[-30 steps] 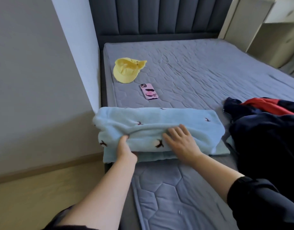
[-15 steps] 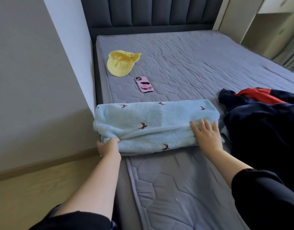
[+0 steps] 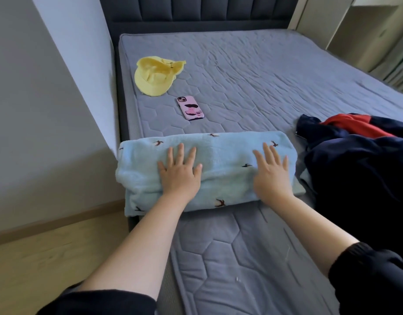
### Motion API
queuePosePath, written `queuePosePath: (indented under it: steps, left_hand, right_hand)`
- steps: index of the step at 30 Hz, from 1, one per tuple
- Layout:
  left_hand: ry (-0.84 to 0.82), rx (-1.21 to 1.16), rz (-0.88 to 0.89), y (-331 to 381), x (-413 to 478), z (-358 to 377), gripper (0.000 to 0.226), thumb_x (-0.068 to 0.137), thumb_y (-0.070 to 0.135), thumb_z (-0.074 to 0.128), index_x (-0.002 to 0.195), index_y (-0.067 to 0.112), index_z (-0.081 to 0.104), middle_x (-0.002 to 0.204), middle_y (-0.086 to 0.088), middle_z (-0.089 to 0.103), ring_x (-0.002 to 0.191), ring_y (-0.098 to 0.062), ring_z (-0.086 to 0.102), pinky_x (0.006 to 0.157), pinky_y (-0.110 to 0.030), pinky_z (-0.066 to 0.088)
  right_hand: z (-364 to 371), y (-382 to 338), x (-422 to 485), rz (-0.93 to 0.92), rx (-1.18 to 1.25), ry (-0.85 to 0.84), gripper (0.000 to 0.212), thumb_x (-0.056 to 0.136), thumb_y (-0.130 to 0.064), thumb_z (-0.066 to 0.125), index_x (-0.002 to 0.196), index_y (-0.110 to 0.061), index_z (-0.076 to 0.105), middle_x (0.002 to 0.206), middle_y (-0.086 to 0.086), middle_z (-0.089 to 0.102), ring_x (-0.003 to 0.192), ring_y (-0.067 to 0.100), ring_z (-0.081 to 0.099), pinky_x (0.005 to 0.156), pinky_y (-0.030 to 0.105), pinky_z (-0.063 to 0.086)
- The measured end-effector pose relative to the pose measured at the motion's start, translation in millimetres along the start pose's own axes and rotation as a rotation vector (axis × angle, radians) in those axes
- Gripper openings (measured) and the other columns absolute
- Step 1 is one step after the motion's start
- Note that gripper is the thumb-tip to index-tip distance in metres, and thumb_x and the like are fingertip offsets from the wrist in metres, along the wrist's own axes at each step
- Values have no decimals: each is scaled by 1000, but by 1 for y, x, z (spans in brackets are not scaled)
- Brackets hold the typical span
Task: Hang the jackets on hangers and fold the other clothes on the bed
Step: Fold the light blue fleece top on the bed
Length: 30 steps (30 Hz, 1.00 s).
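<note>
A light blue fleece garment [image 3: 221,164] with small dark bird prints lies folded into a long bundle across the near left edge of the grey bed [image 3: 252,71]. My left hand [image 3: 178,172] lies flat on its left half, fingers spread. My right hand [image 3: 272,176] lies flat on its right half, fingers straight. Both palms press down on the fabric. A dark navy jacket [image 3: 359,171] with a red part [image 3: 352,125] is heaped on the bed just right of the bundle.
A yellow cap [image 3: 156,76] and a pink phone [image 3: 191,108] lie on the bed beyond the bundle. A white wall [image 3: 36,110] runs close along the bed's left side, with wooden floor [image 3: 48,258] below. A cream cabinet [image 3: 366,30] stands at the far right.
My left hand let go of the bundle's left end and now lies flat on top. My right hand slid up from the bundle's near right edge onto its top.
</note>
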<state>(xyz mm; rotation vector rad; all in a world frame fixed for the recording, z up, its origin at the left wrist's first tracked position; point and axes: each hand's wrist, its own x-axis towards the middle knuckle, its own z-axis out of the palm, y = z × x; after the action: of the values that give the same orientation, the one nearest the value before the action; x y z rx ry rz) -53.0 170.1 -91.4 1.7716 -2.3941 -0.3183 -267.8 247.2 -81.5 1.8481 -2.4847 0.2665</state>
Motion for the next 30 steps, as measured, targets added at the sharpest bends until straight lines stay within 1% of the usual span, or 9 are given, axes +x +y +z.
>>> queuePosePath:
  steps: [3,6,10,13,18,23,26,28,30]
  left_hand:
    - [44,-39,-19,4,19,-2,55,99,47,26,151,37,12,161,6,-1,147,-24,-6,113,-59,3]
    - [29,-79,-25,-1,37,3,57,97,50,28,151,38,11,161,8,0,147,-23,-6,113,-58,0]
    - [-131,-69,-136,-29,49,29,73,91,67,24,151,37,-3,161,3,-8,147,-19,-8,115,-52,-1]
    - [-118,-66,-155,-33,50,49,77,88,71,20,150,37,-11,160,1,-12,147,-18,-11,115,-51,-4]
    - [-74,-38,-167,-30,53,59,79,85,73,16,149,36,-14,160,0,-13,147,-19,-12,115,-51,-7]
    - [-36,-17,-156,-30,52,59,80,85,73,16,150,35,-13,160,0,-12,147,-19,-10,115,-51,-5]
    - [-32,-12,-157,-28,50,58,81,86,73,18,150,35,-13,160,-1,-12,147,-19,-9,115,-51,-4]
    - [-28,-20,-162,-29,51,57,81,86,73,19,150,35,-12,161,-1,-11,147,-19,-8,115,-51,-4]
    - [-24,-14,-162,-28,54,54,80,87,72,19,151,33,-10,161,-2,-9,147,-20,-7,115,-51,-3]
  right_hand:
    - [2,-43,22,-78,191,46,55,98,-23,37,150,-22,22,161,5,7,148,25,3,116,50,0]
    - [17,-63,52,-123,164,-101,53,100,-39,26,152,-33,14,161,-3,5,148,21,0,115,53,-3]
    - [53,-50,74,-109,106,-308,57,99,-50,19,152,-39,3,161,-8,0,148,15,-2,116,54,-6]
    - [73,-41,80,-102,132,-316,60,97,-55,18,152,-37,1,161,-8,-2,147,13,-3,117,51,-6]
    - [85,-22,87,-53,140,-250,62,96,-57,15,152,-34,2,161,-8,1,147,11,-1,118,47,-7]
    - [81,11,86,98,60,-266,61,97,-54,9,153,-31,2,161,-6,0,148,14,-2,117,48,-8]
    - [78,46,83,309,33,-272,61,96,-50,9,153,-29,5,161,-3,6,148,17,3,115,53,-4]
    - [75,78,77,510,108,-321,62,95,-49,10,153,-25,13,159,1,17,146,23,15,115,54,7]
    - [70,105,67,647,219,-393,64,97,-52,13,151,-20,21,154,9,31,138,31,32,112,45,23]
